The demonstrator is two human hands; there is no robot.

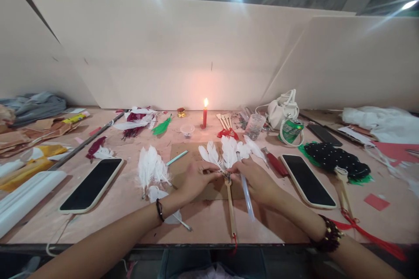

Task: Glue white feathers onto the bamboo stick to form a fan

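Note:
My left hand is closed, its thumb and fingertips pinching the base of the white feathers where they meet the head of a wooden fan handle. The handle points toward me and has a red cord at its end. My right hand is closed at the same joint, with a translucent glue stick held along its fingers. The fingers partly hide the joint. A brown board lies under the work. Loose white feathers lie left of my left hand.
A lit red candle stands at the back. Two phones flank the work. To the right are a black dotted feather fan, a green can and a plastic cup. A teal stick lies on the board.

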